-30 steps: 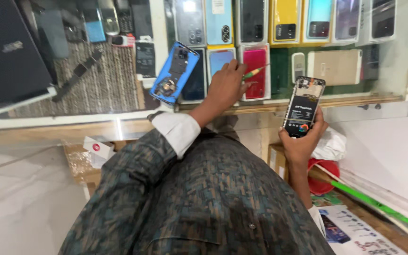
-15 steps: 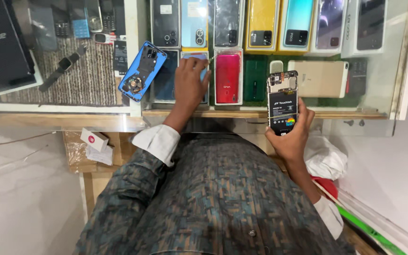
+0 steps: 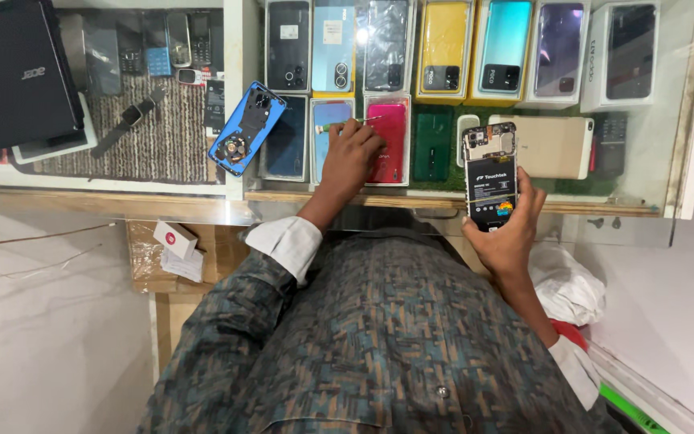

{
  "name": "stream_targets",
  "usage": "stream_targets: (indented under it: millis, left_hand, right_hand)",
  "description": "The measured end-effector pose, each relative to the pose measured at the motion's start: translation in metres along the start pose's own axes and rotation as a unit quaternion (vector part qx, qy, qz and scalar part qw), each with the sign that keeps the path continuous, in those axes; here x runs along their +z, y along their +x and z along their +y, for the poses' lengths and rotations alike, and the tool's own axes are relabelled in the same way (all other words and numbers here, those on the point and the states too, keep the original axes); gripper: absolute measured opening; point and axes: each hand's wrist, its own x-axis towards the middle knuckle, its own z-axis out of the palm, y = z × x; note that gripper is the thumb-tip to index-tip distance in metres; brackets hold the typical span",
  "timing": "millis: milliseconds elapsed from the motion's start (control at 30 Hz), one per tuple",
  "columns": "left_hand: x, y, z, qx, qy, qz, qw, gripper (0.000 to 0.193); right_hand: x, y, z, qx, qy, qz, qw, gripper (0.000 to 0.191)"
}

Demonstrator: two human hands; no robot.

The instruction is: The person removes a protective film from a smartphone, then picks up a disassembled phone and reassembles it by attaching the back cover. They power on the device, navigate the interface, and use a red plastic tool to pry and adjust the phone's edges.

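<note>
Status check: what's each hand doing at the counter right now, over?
Left hand grips thin green tool on glass counter. Right hand holds opened phone, back off, upright. Blue back cover lies apart, left.

1. You have one view only, from the camera on your head.
2. It looks steeply down over your chest onto the glass counter [image 3: 652,161].
3. It sits close: your left hand [image 3: 351,153] and right hand [image 3: 508,233] fill mid-frame.
4. No second view shares the scene.
</note>
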Motion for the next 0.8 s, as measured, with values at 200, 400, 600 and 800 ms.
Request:
stream_targets:
  millis: [200,400,600,800]
  left_hand:
    - [-0.002,0.003,0.016,-0.011,0.059,-0.027,0.998,0.013]
    - [-0.02,-0.051,0.034,-0.088,-0.096,-0.057,0.99,0.012]
    - [-0.07,-0.156,0.021,-0.285,-0.125,-0.061,0.948,0.01]
    - [-0.094,-0.244,-0.016,-0.518,-0.058,-0.094,0.848,0.02]
  right_hand:
    - [0.01,0.007,-0.012,0.004,-0.009,-0.026,1.0,0.101]
    - [0.033,0.023,-0.039,0.012,-0.038,-0.082,0.996,0.101]
    - [0.06,0.034,-0.053,-0.004,-0.039,-0.116,0.992,0.102]
    - [0.078,0.022,-0.048,-0.008,-0.038,-0.131,0.991,0.101]
